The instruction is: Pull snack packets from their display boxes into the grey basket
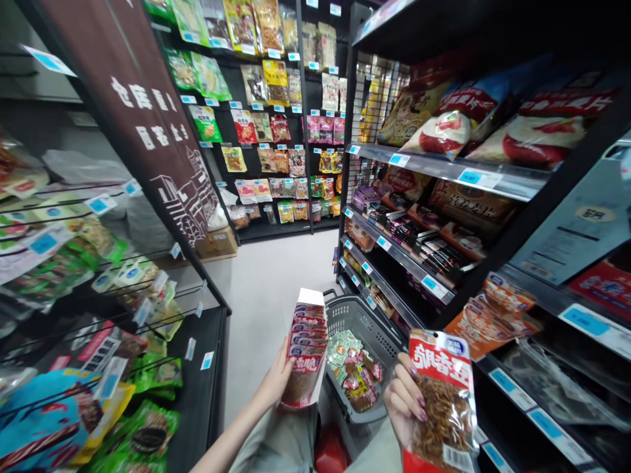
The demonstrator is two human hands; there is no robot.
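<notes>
My left hand (277,380) grips a display box (306,348) filled with several red snack packets, held upright over the aisle floor. My right hand (405,402) is closed on a single red snack packet (444,402) with a clear window showing brown contents, held near the right shelf. Between the two hands, lower down, a grey shopping basket (367,325) holds several small green and red packets.
Black shelves (444,169) of bagged and boxed snacks line the right side. Peg hooks with hanging snack bags (73,263) fill the left. A brown banner (148,118) hangs at the upper left. A cardboard box (217,243) sits on the floor ahead by the far snack wall.
</notes>
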